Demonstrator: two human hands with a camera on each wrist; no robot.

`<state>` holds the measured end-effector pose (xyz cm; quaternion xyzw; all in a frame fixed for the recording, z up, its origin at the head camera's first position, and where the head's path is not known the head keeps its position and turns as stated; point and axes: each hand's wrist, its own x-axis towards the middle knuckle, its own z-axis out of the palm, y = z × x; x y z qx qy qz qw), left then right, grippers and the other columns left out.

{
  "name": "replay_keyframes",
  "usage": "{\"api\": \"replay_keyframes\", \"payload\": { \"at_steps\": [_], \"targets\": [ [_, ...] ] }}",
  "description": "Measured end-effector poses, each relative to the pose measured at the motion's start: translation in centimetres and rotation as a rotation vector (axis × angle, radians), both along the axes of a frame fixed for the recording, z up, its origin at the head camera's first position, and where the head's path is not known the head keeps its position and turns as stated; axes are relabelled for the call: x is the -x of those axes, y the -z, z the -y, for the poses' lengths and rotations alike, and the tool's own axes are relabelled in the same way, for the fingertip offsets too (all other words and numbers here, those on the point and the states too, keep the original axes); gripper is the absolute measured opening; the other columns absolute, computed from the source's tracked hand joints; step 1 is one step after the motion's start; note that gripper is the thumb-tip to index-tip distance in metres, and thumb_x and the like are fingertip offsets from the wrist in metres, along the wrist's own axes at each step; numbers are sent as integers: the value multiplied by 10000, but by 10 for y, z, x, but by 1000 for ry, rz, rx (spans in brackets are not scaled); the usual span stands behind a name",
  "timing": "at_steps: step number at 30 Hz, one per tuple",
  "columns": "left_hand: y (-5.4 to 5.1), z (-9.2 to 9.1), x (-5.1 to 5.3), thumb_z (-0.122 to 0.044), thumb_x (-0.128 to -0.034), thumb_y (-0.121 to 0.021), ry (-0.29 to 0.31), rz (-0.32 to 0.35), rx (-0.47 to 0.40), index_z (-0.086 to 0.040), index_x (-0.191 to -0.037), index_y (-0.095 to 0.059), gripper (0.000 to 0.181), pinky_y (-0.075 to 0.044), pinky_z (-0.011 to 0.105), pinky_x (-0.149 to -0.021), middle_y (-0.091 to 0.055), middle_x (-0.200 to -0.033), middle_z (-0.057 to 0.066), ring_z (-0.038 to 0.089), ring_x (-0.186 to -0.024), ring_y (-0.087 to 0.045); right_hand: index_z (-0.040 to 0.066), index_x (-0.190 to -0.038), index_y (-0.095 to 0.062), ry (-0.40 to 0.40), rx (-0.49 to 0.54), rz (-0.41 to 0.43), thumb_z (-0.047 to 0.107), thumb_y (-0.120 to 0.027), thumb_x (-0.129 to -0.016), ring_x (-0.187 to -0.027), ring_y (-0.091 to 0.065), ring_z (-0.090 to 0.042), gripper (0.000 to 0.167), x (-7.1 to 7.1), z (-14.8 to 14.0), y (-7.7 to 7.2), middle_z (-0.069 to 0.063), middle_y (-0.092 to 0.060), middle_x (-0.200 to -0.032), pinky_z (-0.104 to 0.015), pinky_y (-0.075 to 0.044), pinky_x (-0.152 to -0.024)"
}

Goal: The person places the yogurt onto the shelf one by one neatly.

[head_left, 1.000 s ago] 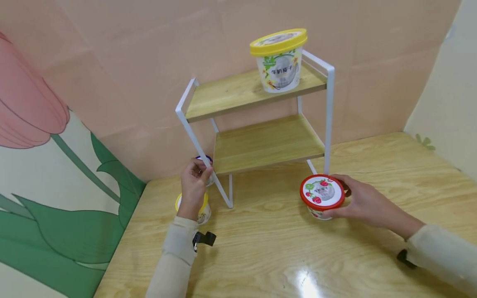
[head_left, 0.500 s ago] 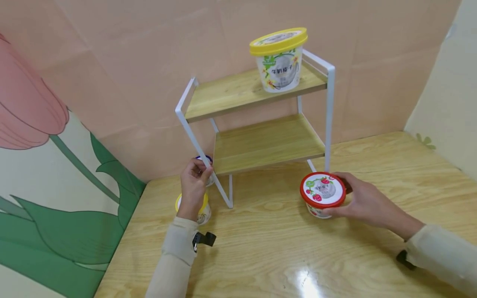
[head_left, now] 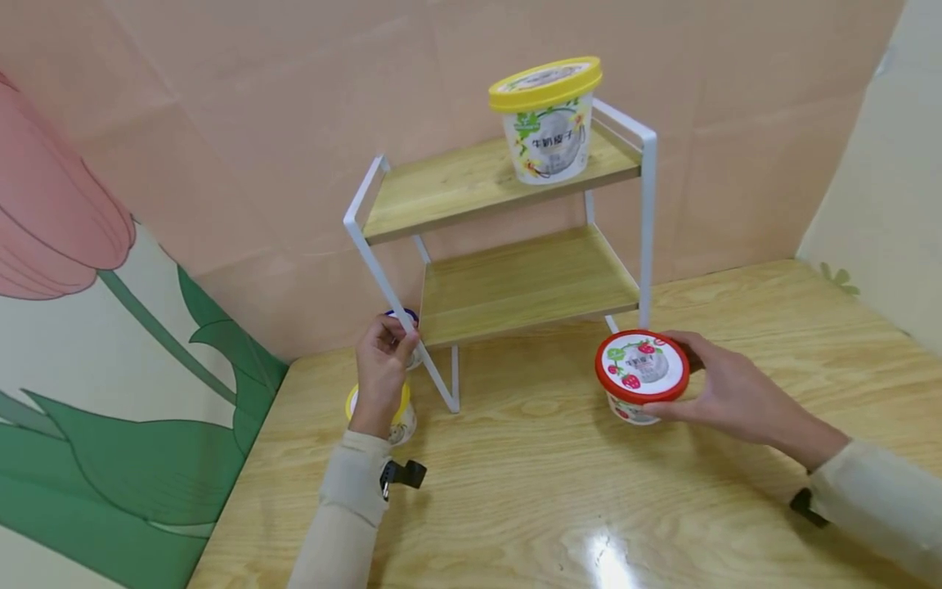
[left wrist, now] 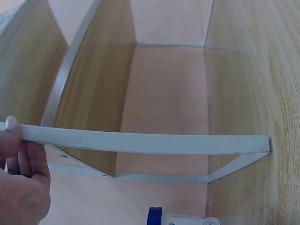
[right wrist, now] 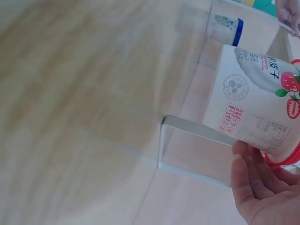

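My left hand [head_left: 379,368] grips the white front leg [head_left: 381,274] at the left of a two-tier wooden shelf rack [head_left: 530,278]. In my right hand [head_left: 728,397] is an ice cream tub [head_left: 643,366] with a red lid and strawberry print, held by its side between thumb and fingers. In the right wrist view, the tub's base [right wrist: 213,89] stands off the tabletop, near the rack's right foot. Another tub [head_left: 552,139], yellow-lidded, sits on the top shelf at the right. The fingertips of my right hand behind the tub are partly hidden.
Left of the rack, a yellow-lidded tub [head_left: 401,424] stands on the wooden table [head_left: 515,491], partly behind my left wrist. Behind my left hand is a blue-lidded tub [left wrist: 187,219]. A pink wall [head_left: 280,164] rises behind the rack.
My right hand has raised the red-lidded ice cream tub slightly, towards the rack's right leg. My left hand keeps its hold on the leg.
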<state>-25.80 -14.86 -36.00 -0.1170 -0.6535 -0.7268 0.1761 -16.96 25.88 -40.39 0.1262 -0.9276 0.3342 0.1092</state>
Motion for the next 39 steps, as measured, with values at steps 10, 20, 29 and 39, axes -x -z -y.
{"api": "replay_keyframes", "payload": {
  "at_steps": [10,20,29,39],
  "targets": [
    [0,0,-1,161,-875,-622,3,1,8,-119,-802,-525,306,-536,163,-738,-629,-804,-68,100,-870,-655,99,-1422,-456,12,-2,5,547,-897,-635,-1035,-597,-279,1007,0,0,-16,-106,-655,-1170,-298,-529,-726],
    [0,1,-1,162,-872,-624,19,-6,-2,-151,-807,-536,332,-531,161,-748,-614,-784,-84,87,-872,-655,102,-1428,-465,10,-6,-4,514,-910,-635,-1047,-594,-272,999,0,0,-33,-99,-659,-1175,-265,-506,-717],
    [-1,2,-1,156,-878,-623,14,-3,10,-152,-814,-544,324,-524,148,-720,-598,-779,-81,53,-818,-637,151,-1427,-469,51,11,-4,491,-927,-618,-1083,-606,-294,990,-2,3,-52,-90,-656,-1225,-311,-501,-752],
    [-1,2,-1,161,-873,-626,18,-7,14,-150,-817,-538,329,-521,147,-709,-592,-774,-82,43,-795,-629,240,-1452,-452,55,41,-24,485,-929,-618,-1126,-611,-292,993,0,9,-66,-61,-640,-1274,-324,-490,-820]
  ]
}}
